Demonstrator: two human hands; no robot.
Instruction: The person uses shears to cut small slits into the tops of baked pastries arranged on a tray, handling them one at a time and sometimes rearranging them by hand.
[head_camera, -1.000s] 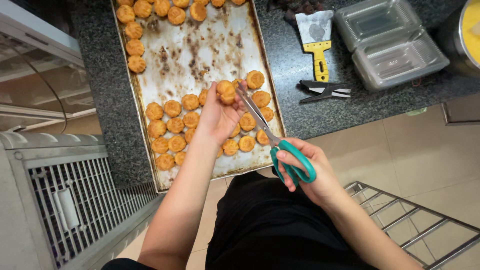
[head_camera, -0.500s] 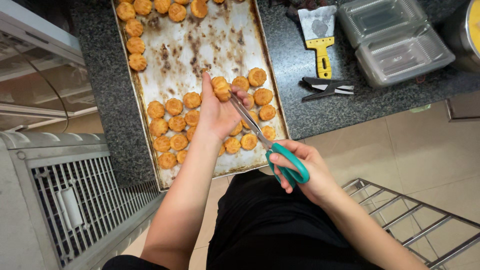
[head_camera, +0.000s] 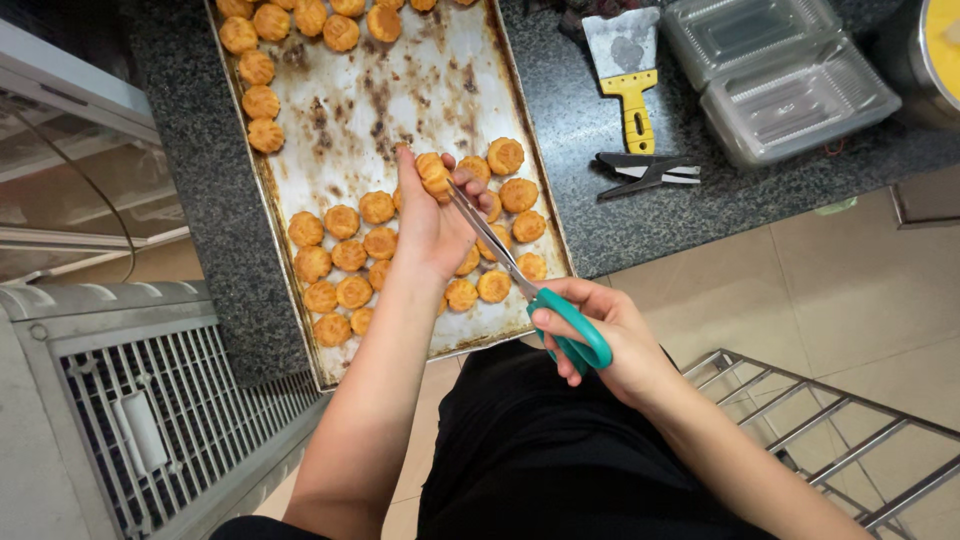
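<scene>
bare forearms, no sleeves; left hand (head_camera: 432, 222), right hand (head_camera: 600, 340) ungloved; black garment.

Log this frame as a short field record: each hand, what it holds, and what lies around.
left hand: holds a small golden pastry above the tray
right hand: grips teal-handled scissors, blades at the held pastry
tray: stained baking tray on a dark speckled counter, pastries clustered at near end and far left corner
counter items: yellow-handled scraper, black scissors, clear plastic boxes
left of counter: grey metal grille
</scene>
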